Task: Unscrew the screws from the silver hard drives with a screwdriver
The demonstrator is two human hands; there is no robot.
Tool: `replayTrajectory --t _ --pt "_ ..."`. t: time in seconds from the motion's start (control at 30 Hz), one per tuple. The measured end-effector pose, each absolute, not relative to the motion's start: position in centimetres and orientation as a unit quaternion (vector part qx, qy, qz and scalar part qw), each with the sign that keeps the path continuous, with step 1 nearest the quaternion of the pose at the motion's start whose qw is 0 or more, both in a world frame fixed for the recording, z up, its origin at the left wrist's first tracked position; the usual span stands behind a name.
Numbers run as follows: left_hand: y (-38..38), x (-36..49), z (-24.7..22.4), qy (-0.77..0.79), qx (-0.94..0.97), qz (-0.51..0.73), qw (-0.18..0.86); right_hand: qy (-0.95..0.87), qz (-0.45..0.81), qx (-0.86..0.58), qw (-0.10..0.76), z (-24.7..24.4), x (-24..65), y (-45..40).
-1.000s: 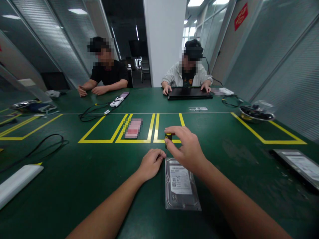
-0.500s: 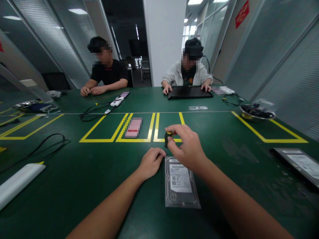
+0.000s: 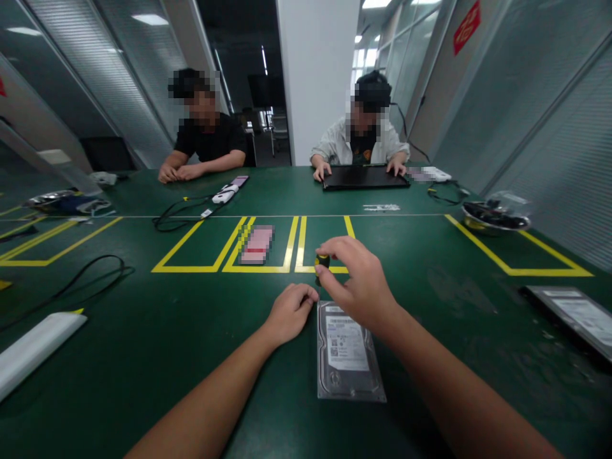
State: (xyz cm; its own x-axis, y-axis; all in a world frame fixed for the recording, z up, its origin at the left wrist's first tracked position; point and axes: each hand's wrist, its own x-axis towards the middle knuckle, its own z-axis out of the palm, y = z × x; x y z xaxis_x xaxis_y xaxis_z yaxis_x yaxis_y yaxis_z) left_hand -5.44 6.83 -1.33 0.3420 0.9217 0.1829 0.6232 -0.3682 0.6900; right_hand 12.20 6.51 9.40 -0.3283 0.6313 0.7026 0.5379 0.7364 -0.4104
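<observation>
A silver hard drive (image 3: 350, 376) with a white label lies flat on the green table in front of me. Over its far left corner, my right hand (image 3: 358, 274) grips the yellow-and-black handle of a screwdriver (image 3: 322, 262) between thumb and fingers. The screwdriver stands upright, and its tip is too small to make out. My left hand (image 3: 291, 312) rests on the table with curled fingers, the fingertips at that same corner of the drive. Whether something small is between them cannot be seen.
Another hard drive (image 3: 574, 312) lies at the right, near small loose bits. Behind it stands a metal bowl (image 3: 497, 217) of dark items. A pink phone (image 3: 257, 244) lies within yellow tape; a white bar-shaped object (image 3: 38, 347) is at left. Two people sit opposite, one holding a black panel (image 3: 366, 177).
My right thumb and fingers have shifted slightly around the screwdriver handle, which appears turned. My left hand and the hard drive stay in place.
</observation>
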Motion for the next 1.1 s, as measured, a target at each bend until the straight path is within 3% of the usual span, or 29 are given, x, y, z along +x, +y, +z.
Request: replayTrajectory --t 1.1 --pt "6.67 -5.40 -1.27 0.498 0.772 0.297 0.261 -0.797 0.018 -0.375 0.473 9.39 12.15 6.53"
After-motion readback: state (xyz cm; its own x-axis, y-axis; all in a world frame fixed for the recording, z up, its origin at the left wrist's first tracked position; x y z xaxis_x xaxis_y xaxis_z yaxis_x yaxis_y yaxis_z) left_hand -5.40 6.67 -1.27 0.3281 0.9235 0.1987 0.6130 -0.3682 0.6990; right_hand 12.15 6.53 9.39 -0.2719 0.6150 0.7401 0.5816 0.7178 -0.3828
